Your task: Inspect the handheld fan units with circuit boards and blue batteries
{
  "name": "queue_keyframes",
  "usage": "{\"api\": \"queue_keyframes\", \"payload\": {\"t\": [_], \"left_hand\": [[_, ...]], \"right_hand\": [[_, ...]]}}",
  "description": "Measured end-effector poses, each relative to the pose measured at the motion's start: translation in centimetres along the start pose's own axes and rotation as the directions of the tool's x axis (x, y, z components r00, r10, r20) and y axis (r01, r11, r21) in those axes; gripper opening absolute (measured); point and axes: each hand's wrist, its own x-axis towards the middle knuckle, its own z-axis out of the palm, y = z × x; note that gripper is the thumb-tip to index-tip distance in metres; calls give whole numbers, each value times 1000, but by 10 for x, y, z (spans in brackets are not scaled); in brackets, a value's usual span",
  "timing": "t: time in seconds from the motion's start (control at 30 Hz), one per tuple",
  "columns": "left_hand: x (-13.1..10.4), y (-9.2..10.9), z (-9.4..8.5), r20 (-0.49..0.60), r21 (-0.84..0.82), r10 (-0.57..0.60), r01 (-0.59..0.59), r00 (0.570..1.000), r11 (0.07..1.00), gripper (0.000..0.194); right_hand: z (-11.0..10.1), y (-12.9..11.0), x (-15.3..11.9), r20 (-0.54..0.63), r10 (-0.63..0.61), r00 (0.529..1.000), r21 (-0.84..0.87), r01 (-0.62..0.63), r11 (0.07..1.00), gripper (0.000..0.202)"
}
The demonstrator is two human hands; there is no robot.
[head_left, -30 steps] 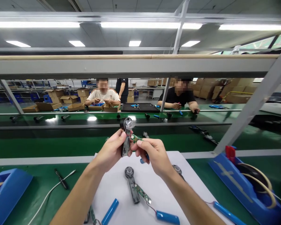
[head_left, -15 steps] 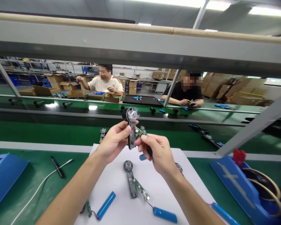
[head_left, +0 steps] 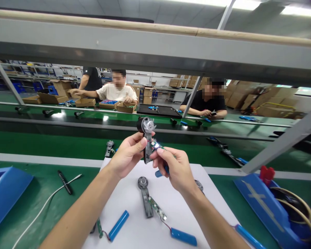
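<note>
My left hand (head_left: 129, 152) grips a grey fan housing (head_left: 148, 127) with a finned wheel at its top, held upright. Fingers of my right hand (head_left: 172, 164) pinch a small green circuit board (head_left: 155, 144) against the housing's handle. A blue cylinder (head_left: 159, 173) shows under my right hand. Below, on a white sheet (head_left: 134, 231), lies another grey housing (head_left: 146, 202) with a circuit board (head_left: 157, 208) wired to a blue cylinder (head_left: 183, 236). One more blue cylinder (head_left: 119, 225) lies to the left, wired to a board.
Blue bins stand at left (head_left: 7, 193) and right (head_left: 264, 207). A black pen (head_left: 64, 182) crosses a white cable (head_left: 45, 204). Behind the sheet, a green belt (head_left: 75, 140) carries grey parts. Across it sit two people, with another standing behind. A metal beam spans overhead.
Both hands keep their holds, and the board has tilted slightly. The view has shifted a little. Across the belt, a seated person's arm has lowered, and a standing person has appeared behind.
</note>
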Motion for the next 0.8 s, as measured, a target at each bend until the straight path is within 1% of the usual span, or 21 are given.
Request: {"api": "queue_keyframes", "payload": {"t": [0.37, 0.53, 0.8], "left_hand": [[0, -1, 0, 12, -5, 13, -13, 1000, 1000, 47], [0, -1, -1, 35, 10, 21, -21, 999, 1000, 46], [-1, -3, 1, 45, 48, 26, -28, 999, 998, 41]], "right_hand": [[0, -2, -2, 4, 7, 1000, 8, -7, 1000, 32], [0, -3, -1, 9, 10, 1000, 27, -10, 1000, 32], [0, 3, 1, 4, 1, 1000, 19, -1, 1000, 32]]}}
